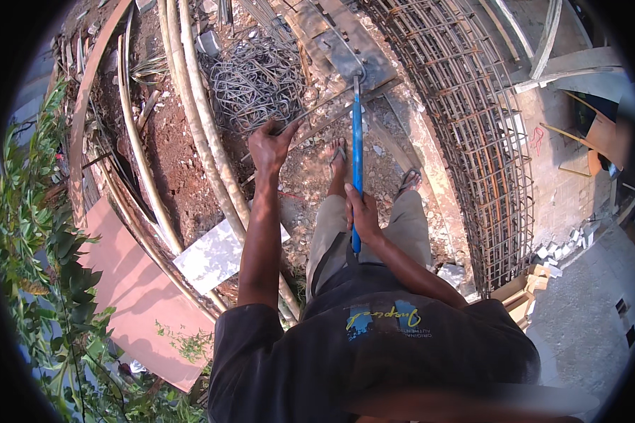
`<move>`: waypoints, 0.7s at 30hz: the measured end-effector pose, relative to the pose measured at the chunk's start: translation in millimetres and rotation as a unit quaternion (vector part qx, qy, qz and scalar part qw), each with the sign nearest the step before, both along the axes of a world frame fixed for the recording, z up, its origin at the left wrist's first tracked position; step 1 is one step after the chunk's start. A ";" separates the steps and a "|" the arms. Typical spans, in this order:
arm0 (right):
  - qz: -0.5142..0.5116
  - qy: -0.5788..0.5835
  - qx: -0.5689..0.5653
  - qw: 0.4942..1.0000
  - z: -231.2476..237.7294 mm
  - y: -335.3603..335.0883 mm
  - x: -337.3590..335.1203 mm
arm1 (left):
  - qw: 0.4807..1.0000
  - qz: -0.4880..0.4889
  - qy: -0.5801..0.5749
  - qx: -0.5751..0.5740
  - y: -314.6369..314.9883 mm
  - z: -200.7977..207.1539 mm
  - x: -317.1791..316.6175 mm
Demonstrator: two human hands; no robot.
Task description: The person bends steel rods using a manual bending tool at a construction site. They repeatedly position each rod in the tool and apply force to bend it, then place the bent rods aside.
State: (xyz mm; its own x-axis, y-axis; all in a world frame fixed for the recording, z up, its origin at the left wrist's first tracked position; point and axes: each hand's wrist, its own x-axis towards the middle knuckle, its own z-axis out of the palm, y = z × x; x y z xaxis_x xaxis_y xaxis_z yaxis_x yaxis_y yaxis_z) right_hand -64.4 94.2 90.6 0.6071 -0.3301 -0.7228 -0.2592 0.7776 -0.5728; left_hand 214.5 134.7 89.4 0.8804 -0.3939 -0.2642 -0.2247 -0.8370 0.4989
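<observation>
1. The long blue metal handle (357,141) of a tool is held upright-looking in the middle of the view, running from the right hand up to a flat grey metal plate (346,58) at its far end, which lies on the rubble-strewn ground (310,176) ahead of the feet.
2. The right hand (362,213) is closed around the lower part of the blue handle – its fingers (351,204) are wrapped tightly about the shaft, just above the knees.
3. The left hand (270,146) is stretched forward, and a thin dark steel rod (322,106) is gripped in it; the rod runs slantwise up to the right, toward the blue handle. The fingers are curled about the rod's near end.
4. A tangled heap of bent grey wire stirrups (257,77) lies just beyond the left hand.
5. Two sandalled feet (339,156) are seen on the stony ground, one on each side of the blue handle.
6. A curved cage of rusty steel reinforcing bars (473,127) stands to the right, beside a pale concrete edge.
7. Long pale bamboo poles (204,134) lie to the left on red-brown earth, near a whitish flat slab (215,257) and a pinkish board (144,303) – green leafy branches (42,233) are seen at the far left.
</observation>
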 end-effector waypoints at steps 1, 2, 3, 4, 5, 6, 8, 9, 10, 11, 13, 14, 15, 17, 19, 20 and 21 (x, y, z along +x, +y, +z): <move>-0.015 0.030 0.010 0.999 -0.2 5.2 3.8 | 1.000 0.010 0.014 -0.010 -0.1 -2.5 3.5; -0.022 0.041 0.003 0.999 -1.4 10.6 8.7 | 0.999 0.023 0.033 -0.019 -0.5 -5.8 7.6; -0.023 0.045 0.006 0.999 -2.1 14.8 11.1 | 0.998 0.017 0.037 -0.040 0.3 -8.7 10.0; -0.036 0.086 0.000 0.996 -4.0 16.8 13.6 | 0.997 0.029 0.049 -0.041 -0.6 -11.8 15.1; -0.052 0.048 0.018 0.997 -5.2 18.8 15.4 | 0.996 0.039 0.075 -0.032 -0.9 -13.9 18.5; -0.054 0.049 0.016 0.997 -6.7 19.9 17.2 | 0.993 0.054 0.098 -0.025 -2.3 -15.9 23.0; -0.055 0.034 0.020 0.998 -8.1 24.5 23.1 | 0.995 0.019 0.088 -0.037 -5.0 -16.7 31.7; -0.068 0.055 0.011 0.996 -8.7 28.0 28.5 | 0.996 -0.002 0.083 -0.037 -6.9 -16.6 37.6; -0.068 0.061 0.013 0.996 -8.4 32.0 32.7 | 0.996 -0.019 0.082 -0.030 -7.8 -16.5 42.2; -0.067 0.100 0.016 0.993 -8.9 36.8 38.7 | 0.994 -0.010 0.102 -0.033 -8.6 -17.2 47.9; -0.095 0.065 0.020 0.993 -11.2 46.4 49.8 | 0.990 -0.030 0.112 -0.078 -8.8 -21.9 59.2; -0.111 0.065 0.025 0.991 -12.0 51.1 54.0 | 0.989 -0.033 0.120 -0.083 -7.7 -25.3 62.4; -0.112 0.061 0.010 0.992 -14.8 52.6 55.7 | 0.987 -0.035 0.111 -0.109 -6.5 -29.7 63.9; -0.091 0.039 0.006 0.995 -20.0 51.7 53.5 | 0.988 -0.030 0.130 -0.077 -3.0 -37.9 55.1; -0.061 0.062 -0.032 0.996 -24.7 42.4 39.3 | 0.994 -0.049 0.072 -0.058 -0.5 -39.7 36.6; -0.030 0.103 -0.051 0.993 -24.8 33.7 25.9 | 0.996 -0.058 0.046 -0.057 0.8 -35.2 27.0; 0.014 0.081 -0.116 0.990 -24.1 26.8 16.1 | 0.996 -0.066 0.036 -0.043 0.3 -28.1 17.0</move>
State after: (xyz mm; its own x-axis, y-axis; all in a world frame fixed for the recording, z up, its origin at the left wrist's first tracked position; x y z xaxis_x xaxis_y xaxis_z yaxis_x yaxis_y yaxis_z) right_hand -48.3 121.0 66.5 0.4999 -0.4843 -0.7180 -0.3817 0.6210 -0.6846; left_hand 231.4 135.0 61.3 0.7989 -0.5296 -0.2850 -0.2913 -0.7554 0.5870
